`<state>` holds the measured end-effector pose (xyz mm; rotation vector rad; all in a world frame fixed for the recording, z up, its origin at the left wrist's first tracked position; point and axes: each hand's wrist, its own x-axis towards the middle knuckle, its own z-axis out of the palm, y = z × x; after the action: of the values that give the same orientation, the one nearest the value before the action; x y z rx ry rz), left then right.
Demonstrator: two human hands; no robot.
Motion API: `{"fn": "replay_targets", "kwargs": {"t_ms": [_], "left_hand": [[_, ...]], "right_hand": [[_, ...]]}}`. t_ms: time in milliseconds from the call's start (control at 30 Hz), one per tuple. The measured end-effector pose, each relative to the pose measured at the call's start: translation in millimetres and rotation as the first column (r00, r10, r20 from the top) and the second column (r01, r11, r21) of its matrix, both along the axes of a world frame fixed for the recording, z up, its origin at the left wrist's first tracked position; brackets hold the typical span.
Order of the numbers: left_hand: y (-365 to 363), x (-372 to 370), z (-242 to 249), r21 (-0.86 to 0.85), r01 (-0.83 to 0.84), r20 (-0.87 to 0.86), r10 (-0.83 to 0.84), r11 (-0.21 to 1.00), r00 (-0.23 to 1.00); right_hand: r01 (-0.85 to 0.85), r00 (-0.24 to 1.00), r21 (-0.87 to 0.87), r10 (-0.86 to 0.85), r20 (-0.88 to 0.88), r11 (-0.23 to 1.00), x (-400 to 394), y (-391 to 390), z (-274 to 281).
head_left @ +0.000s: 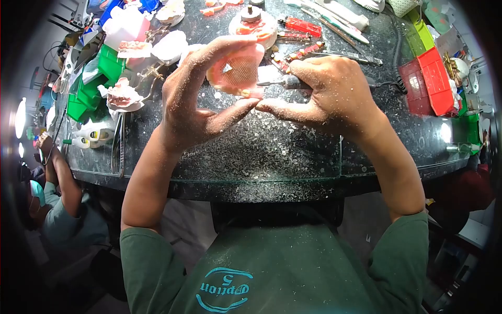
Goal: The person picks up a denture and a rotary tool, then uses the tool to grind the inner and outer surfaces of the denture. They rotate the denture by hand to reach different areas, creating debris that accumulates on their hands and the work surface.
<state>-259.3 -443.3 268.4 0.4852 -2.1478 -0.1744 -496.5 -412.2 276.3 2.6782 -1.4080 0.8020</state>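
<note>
Between the thumb and fingers of my left hand (191,97) is a pink denture plate (239,70) with a mesh pattern across its palate and a few teeth along its lower edge. My right hand (340,97) is closed around a corded rotary handpiece (294,82). Its thin bit points left and meets the right edge of the denture in this view. My two thumbs come together just below that edge. Pale dust and shavings cover both hands and the dark bench top (246,152) under them.
A plaster cast (253,26) stands behind the denture, near a red-handled tool (303,26) and several slim instruments. Green bins (107,65) and dental models (124,96) crowd the left; a red bin (436,81) stands right. Another person (68,209) sits at far left.
</note>
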Motion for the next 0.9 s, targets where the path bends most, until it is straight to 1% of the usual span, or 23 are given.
{"fn": "replay_targets", "kwargs": {"t_ms": [67,133,233,267,367,400,467,567,633,733,833,867,900], "left_hand": [[-0.7,-3.6,-1.4,0.01,0.024,-0.071,-0.023,1.0,0.997],[-2.9,-4.6,-7.0,0.046,0.063,-0.149,-0.056,0.997,0.987],[-0.9,-2.5,-3.3,-0.011,0.042,-0.028,-0.042,0.999,0.999],[-0.5,-2.3,-2.7,-0.009,0.045,-0.015,-0.045,0.999,0.999],[0.2,-2.0,-1.6,0.004,0.049,0.018,-0.049,0.999,0.999],[0.2,-2.1,-1.5,0.013,0.049,0.023,-0.049,0.999,0.999],[0.2,-2.5,-1.7,0.022,0.048,0.023,-0.049,0.999,0.999],[-0.2,-2.9,-4.3,0.034,0.048,0.013,-0.049,0.998,0.999],[-0.2,-2.6,-5.6,0.049,0.048,0.012,-0.049,0.998,0.999],[-1.4,-2.3,-5.3,0.126,0.067,-0.003,-0.067,0.99,0.998],[-1.9,-3.8,-5.3,0.092,0.051,-0.023,-0.049,0.994,0.999],[-2.5,-1.7,-5.3,0.076,0.045,0.011,-0.046,0.996,0.999],[-3.3,1.9,-5.3,0.059,0.04,0.045,-0.043,0.997,0.998]], "right_hand": [[-0.049,0.999,-0.033,0.049,0.018,0.998,-0.9,-0.3,-4.7],[-0.047,0.999,-0.005,0.047,0.017,0.999,0.0,-1.0,-3.0],[-0.056,0.998,-0.009,0.056,0.021,0.998,-2.4,-2.9,-6.9],[-0.064,0.998,-0.019,0.065,0.026,0.998,-2.4,-3.8,-8.6],[-0.003,1.0,0.116,0.003,0.001,0.993,-1.5,-2.5,-3.1],[0.006,1.0,0.117,-0.006,-0.003,0.993,-1.4,-2.0,-1.6],[0.023,1.0,0.116,-0.022,-0.009,0.993,-0.6,-1.3,0.4],[-0.051,0.999,0.033,0.051,0.005,0.998,-2.6,-4.5,-9.4],[-0.048,0.998,0.02,0.049,-0.036,0.999,-3.4,-3.9,-9.5],[-0.042,0.997,0.022,0.044,-0.067,0.999,-3.3,-2.2,-8.1],[-0.05,0.998,-0.008,0.05,-0.036,0.999,-4.7,-4.0,-10.8],[-0.056,0.998,-0.025,0.056,-0.017,0.998,-4.8,-4.9,-11.9],[-0.051,0.998,-0.006,0.051,-0.029,0.999,-4.1,-4.5,-10.9]]}}
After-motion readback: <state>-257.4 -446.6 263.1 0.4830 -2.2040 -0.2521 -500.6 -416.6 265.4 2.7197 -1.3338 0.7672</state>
